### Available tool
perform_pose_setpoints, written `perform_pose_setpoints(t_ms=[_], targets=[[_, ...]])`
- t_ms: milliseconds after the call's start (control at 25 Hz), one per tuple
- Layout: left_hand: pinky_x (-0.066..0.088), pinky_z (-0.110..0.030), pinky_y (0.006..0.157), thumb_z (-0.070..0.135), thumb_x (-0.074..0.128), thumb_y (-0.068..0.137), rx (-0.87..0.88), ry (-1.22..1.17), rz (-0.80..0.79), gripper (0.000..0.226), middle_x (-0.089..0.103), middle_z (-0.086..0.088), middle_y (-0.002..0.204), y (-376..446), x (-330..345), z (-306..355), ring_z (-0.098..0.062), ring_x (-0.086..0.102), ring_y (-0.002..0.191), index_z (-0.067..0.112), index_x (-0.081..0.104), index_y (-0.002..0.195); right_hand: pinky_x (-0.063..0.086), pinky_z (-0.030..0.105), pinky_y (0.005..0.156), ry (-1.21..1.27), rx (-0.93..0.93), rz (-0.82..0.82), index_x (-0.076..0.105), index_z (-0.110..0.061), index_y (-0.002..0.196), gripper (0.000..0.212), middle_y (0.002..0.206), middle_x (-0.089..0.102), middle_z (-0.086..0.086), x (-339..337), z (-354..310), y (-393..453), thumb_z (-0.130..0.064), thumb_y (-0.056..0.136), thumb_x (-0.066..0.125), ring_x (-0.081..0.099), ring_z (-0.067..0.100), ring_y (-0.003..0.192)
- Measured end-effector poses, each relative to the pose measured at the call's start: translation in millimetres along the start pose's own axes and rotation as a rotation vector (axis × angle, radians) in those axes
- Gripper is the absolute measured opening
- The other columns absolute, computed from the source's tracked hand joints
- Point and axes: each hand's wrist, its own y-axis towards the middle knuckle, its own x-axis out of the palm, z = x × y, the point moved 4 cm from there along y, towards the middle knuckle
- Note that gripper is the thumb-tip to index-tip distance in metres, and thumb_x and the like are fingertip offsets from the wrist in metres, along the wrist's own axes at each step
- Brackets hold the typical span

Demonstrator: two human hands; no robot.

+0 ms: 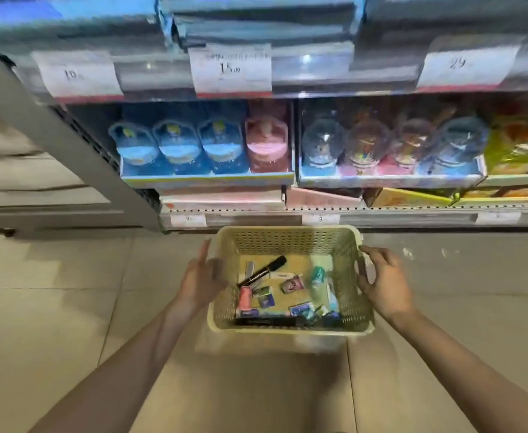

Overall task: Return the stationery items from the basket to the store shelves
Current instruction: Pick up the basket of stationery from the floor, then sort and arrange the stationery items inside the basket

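At the far left, a grey shelf upright (53, 129) is seen slanting down to the tiled floor (53, 307). The left hand (201, 279) is held just beside the left wall of the basket (291, 242), its fingers straight and spread with nothing gripped; because of motion blur, it cannot be told whether the palm touches the basket. The pale perforated basket is set on the floor just in front of the lowest shelf (350, 214). Inside it, a black marker (264, 269) is laid diagonally near the left wall, with a pink packet (244, 297) below it, small printed packets (292, 284) scattered in the middle, and a teal-capped item (317, 275) towards the right. The right rim of the basket is gripped by the right hand (381, 282), whose fingers are curled over the edge. Above, blue boxed toys (175, 145) and a pink one (267, 142) are ranged in a display tray, with globe-shaped toys (390, 145) further right, and price tags (231, 68) are fixed along the upper shelf edge.
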Motion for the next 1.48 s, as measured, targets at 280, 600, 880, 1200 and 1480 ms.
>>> perform_pose_setpoints(t_ms=[280,600,880,1200,1480], targets=[[0.055,-0.030,0.053,-0.009,0.053,0.082,-0.023,-0.045,-0.042,0.090,0.048,-0.006,0.137,49,22,-55,-0.025,0.063,0.087,0.040,0.014,0.147,0.044,0.042,0.097,0.062,0.005,-0.066,0.009,-0.023,0.150,0.085,0.144,0.039,0.016,36,23,26,-0.003,0.084,0.059,0.050,0.037,0.122],[0.054,-0.039,0.054,-0.012,0.053,0.080,0.024,-0.129,-0.023,0.092,0.056,-0.011,0.125,61,33,-66,-0.024,0.060,0.081,0.043,0.020,0.145,0.045,0.042,0.098,0.132,-0.075,-0.041,0.019,-0.026,0.149,0.087,0.131,0.057,0.014,39,38,28,0.010,0.078,0.053,0.055,0.034,0.118],[0.052,-0.029,0.059,-0.001,0.059,0.076,0.203,-0.258,-0.114,0.082,0.060,-0.008,0.118,45,58,-57,-0.026,0.062,0.091,0.041,0.031,0.140,0.049,0.040,0.083,0.097,-0.039,-0.029,0.022,-0.027,0.148,0.085,0.110,0.061,0.015,22,63,20,0.011,0.079,0.053,0.056,0.031,0.091],[0.056,-0.038,0.071,0.027,0.058,0.071,0.213,-0.156,-0.028,0.084,0.064,0.001,0.114,27,69,-51,-0.019,0.066,0.088,0.045,0.020,0.143,0.041,0.043,0.098,-0.020,-0.095,0.059,0.031,-0.016,0.144,0.074,0.134,0.050,0.015,16,66,18,0.001,0.078,0.060,0.050,0.036,0.118],[0.042,-0.004,0.049,0.007,0.047,0.092,0.237,0.001,0.121,0.075,0.056,0.014,0.102,27,83,-45,0.000,0.054,0.063,0.023,0.002,0.151,0.052,0.039,0.077,-0.151,-0.564,0.141,0.067,-0.008,0.099,0.020,0.097,0.066,0.009,36,-15,24,-0.013,0.082,0.059,0.064,0.029,0.088]])
